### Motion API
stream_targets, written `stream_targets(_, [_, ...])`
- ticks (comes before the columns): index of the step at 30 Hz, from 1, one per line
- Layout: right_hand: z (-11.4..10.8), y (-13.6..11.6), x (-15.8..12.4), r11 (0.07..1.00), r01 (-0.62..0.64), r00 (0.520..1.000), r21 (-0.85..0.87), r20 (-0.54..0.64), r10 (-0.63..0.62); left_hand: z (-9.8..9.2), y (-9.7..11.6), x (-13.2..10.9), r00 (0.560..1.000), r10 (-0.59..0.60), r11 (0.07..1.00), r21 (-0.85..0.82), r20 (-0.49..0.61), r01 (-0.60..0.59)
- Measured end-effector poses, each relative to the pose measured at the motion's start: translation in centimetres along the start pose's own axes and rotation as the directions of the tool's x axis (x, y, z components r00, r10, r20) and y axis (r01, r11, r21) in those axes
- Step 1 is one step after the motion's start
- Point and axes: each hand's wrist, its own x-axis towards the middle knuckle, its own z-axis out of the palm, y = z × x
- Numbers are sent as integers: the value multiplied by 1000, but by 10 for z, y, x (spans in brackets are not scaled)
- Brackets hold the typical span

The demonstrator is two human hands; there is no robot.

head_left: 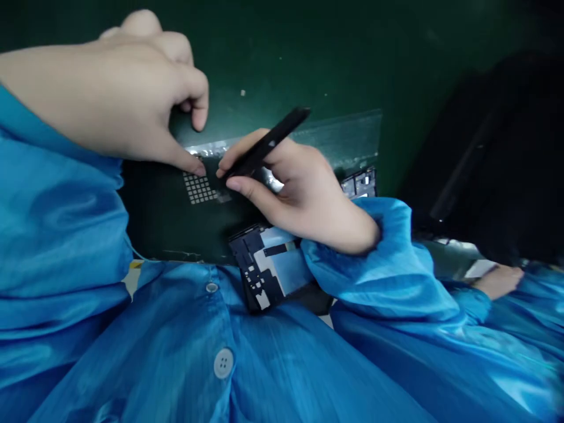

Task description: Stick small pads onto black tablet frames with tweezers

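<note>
My left hand [145, 94] reaches in from the left, its thumb stretched out and its index finger bent, with a gap between them. The thumb tip presses on a sheet of small pale square pads [198, 189] lying on the green table. My right hand [295, 182] is closed around slim black tweezers [268, 144], slanting up to the right. Their working tip is hidden by my fingers, close to the right edge of the pad sheet. Below my right hand lies a black phone-like part [259, 267] with a bluish film and white cutouts.
A clear plastic strip [352, 138] lies behind my right hand. Another dark part [363, 182] shows beside my right wrist. A tiny pale square [242, 93] sits farther back on the table. A dark bulky object [493, 153] and another person's hand [500, 281] are at right.
</note>
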Motion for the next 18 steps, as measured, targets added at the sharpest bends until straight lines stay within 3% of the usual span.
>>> stream_targets(3, [9,17,18,1000,9,993,-21,121,-6,-7,22,0,995,-102,992,80,2,102])
stream_targets(6, [14,22,17,1000,-5,995,-16,103,7,-11,31,2,988,-153,984,96,24,150])
stream_targets(10, [15,20,12,1000,-23,996,-15,83,24,-12,33,5,980,-190,977,106,61,183])
stream_targets(15, [16,19,19,998,6,990,-60,140,3,-11,29,4,986,-159,983,97,43,154])
stream_targets(18, [13,18,17,995,-73,992,71,112,65,-9,28,4,987,-157,985,83,27,154])
